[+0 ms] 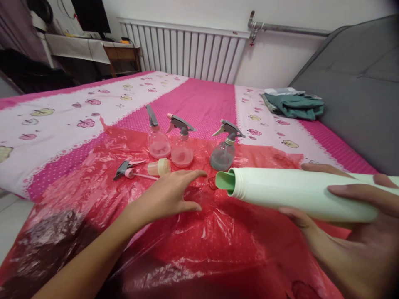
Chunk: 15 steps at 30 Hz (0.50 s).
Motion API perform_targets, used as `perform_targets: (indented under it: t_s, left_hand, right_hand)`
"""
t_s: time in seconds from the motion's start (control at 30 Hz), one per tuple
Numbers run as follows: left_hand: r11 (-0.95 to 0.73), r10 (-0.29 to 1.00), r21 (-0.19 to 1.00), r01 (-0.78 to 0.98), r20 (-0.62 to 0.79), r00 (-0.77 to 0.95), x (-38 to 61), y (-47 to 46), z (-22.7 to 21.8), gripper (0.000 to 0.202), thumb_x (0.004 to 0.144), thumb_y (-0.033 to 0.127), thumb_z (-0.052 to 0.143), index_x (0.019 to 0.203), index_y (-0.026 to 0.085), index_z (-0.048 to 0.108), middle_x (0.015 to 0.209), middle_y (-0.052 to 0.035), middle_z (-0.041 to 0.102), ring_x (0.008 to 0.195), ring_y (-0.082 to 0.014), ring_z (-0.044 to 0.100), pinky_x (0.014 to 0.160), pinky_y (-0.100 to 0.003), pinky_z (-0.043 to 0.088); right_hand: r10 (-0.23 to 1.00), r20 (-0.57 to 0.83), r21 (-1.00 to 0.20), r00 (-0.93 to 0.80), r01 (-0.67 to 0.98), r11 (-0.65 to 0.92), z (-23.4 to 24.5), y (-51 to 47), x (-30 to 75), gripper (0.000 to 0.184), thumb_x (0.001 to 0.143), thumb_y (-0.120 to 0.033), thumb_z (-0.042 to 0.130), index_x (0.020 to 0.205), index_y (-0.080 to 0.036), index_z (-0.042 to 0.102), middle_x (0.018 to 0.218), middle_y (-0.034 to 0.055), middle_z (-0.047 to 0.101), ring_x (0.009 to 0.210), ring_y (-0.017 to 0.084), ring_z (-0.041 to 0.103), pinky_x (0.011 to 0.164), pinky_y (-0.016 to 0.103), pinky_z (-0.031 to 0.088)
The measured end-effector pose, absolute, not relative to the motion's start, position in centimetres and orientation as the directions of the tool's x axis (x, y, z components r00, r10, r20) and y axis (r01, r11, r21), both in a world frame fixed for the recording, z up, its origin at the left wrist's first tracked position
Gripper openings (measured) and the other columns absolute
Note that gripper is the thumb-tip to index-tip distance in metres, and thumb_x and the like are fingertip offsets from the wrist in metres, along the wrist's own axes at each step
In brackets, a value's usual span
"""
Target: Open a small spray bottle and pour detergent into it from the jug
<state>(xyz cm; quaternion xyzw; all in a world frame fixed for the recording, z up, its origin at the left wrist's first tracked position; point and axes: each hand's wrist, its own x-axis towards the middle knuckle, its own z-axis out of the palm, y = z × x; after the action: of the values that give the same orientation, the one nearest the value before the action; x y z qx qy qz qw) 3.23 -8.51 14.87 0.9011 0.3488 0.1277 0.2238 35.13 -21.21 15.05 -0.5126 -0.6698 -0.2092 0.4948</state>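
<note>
My right hand (352,232) grips a tall pale green bottle (299,193), tipped on its side with its spout toward the left. My left hand (170,195) lies open, fingers stretched out over the red plastic sheet (199,249), close to a small clear bottle mouth (212,182) just under the spout. Beyond stand three spray bottles: two pinkish ones (158,143) (182,151) and a grey one (222,153). A loose spray head with tube (129,170) and a small cream bottle (158,167) lie left of my left hand.
The sheet covers a bed with a pink and white patterned cover (62,120). Folded green clothes (296,104) lie at the far right by a grey headboard (358,83). A white radiator (187,50) lines the back wall; a desk (93,45) stands far left.
</note>
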Motion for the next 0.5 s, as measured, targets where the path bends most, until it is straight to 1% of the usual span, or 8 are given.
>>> perform_targets:
  t_s: [0.03,0.1,0.23,0.3,0.37,0.5]
  left_hand:
    - [-0.658,0.684,0.497,0.566,0.080,0.725,3.2,-8.6,14.9,0.075,0.088,0.030,0.094,0.154,0.026,0.060,0.154,-0.0131,0.072,0.133,-0.0401,0.074,0.110,-0.053,0.058]
    - [-0.663,0.679,0.503,0.555,0.092,0.728,3.2,-8.6,14.8,0.072,0.089,0.031,0.093,0.153,0.027,0.060,0.154,-0.0124,0.072,0.133,-0.0394,0.074,0.110,-0.052,0.058]
    - [-0.667,0.680,0.494,0.558,0.097,0.727,3.2,-8.7,14.7,0.072,0.090,0.032,0.092,0.154,0.027,0.060,0.155,-0.0129,0.072,0.134,-0.0392,0.073,0.110,-0.051,0.057]
    - [-0.669,0.680,0.489,0.559,0.101,0.726,3.2,-8.6,14.6,0.073,0.090,0.032,0.092,0.154,0.028,0.059,0.155,-0.0129,0.072,0.134,-0.0391,0.073,0.110,-0.051,0.057]
    - [-0.672,0.680,0.485,0.559,0.105,0.726,3.2,-8.6,14.5,0.074,0.089,0.033,0.093,0.155,0.028,0.059,0.155,-0.0128,0.072,0.134,-0.0394,0.073,0.110,-0.051,0.057]
    - [-0.670,0.679,0.487,0.560,0.098,0.728,3.2,-8.6,14.5,0.077,0.089,0.033,0.094,0.156,0.028,0.058,0.157,-0.0131,0.070,0.136,-0.0399,0.073,0.111,-0.052,0.058]
  right_hand:
    - [0.484,0.875,-0.233,0.017,0.891,0.390,15.0,-21.2,35.2,0.070,0.060,-0.040,0.102,0.114,-0.021,0.061,0.126,0.0145,0.077,0.120,0.039,0.076,0.137,0.067,0.031]
    - [0.500,0.866,-0.239,0.018,0.892,0.383,15.0,-21.2,35.2,0.067,0.063,-0.038,0.100,0.114,-0.022,0.060,0.128,0.0134,0.077,0.123,0.037,0.075,0.139,0.064,0.030]
    - [0.477,0.879,-0.199,-0.012,0.899,0.391,15.1,-21.1,35.2,0.072,0.057,-0.037,0.102,0.114,-0.025,0.061,0.128,0.0095,0.077,0.120,0.039,0.076,0.137,0.070,0.030]
    - [0.482,0.876,-0.201,-0.008,0.902,0.381,15.3,-21.1,35.0,0.067,0.061,-0.042,0.101,0.111,-0.024,0.061,0.128,0.0097,0.077,0.119,0.038,0.077,0.137,0.071,0.029]
    - [0.495,0.869,-0.208,-0.004,0.905,0.372,15.6,-21.2,34.8,0.061,0.068,-0.047,0.099,0.108,-0.023,0.061,0.126,0.0103,0.078,0.119,0.036,0.077,0.138,0.069,0.029]
    - [0.497,0.867,-0.184,-0.032,0.907,0.380,16.0,-21.2,34.3,0.054,0.073,-0.047,0.097,0.105,-0.022,0.060,0.125,0.0088,0.078,0.116,0.031,0.078,0.139,0.063,0.030]
